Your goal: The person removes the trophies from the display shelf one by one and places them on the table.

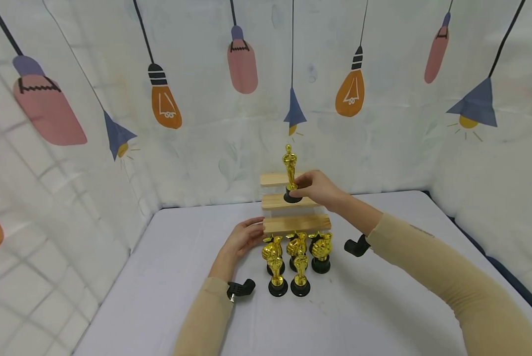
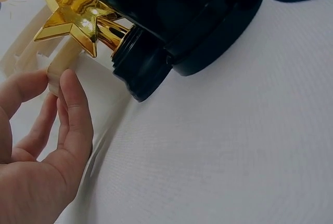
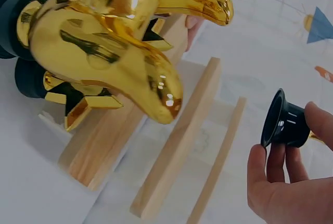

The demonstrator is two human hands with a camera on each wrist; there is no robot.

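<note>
My right hand [image 1: 321, 190] grips a gold figure trophy [image 1: 290, 163] by its black base, holding it upright in front of the upper steps of a three-step wooden rack [image 1: 297, 225]. In the right wrist view, thumb and fingers pinch that base [image 3: 289, 122], clear of the rack's boards [image 3: 179, 135]. My left hand [image 1: 241, 237] is at the left end of the lowest step; the left wrist view shows its thumb and fingers pinching the board's end [image 2: 61, 65]. Several gold trophies on black bases stand before the rack, among them a figure trophy [image 1: 300, 277] and a rounded one [image 1: 321, 247].
The trophies stand close together, and a gold star [image 2: 75, 15] on one is near the left fingers. White cloth covers the table [image 1: 381, 306]. Behind the rack hangs a wall cloth [image 1: 194, 163] printed with lamps.
</note>
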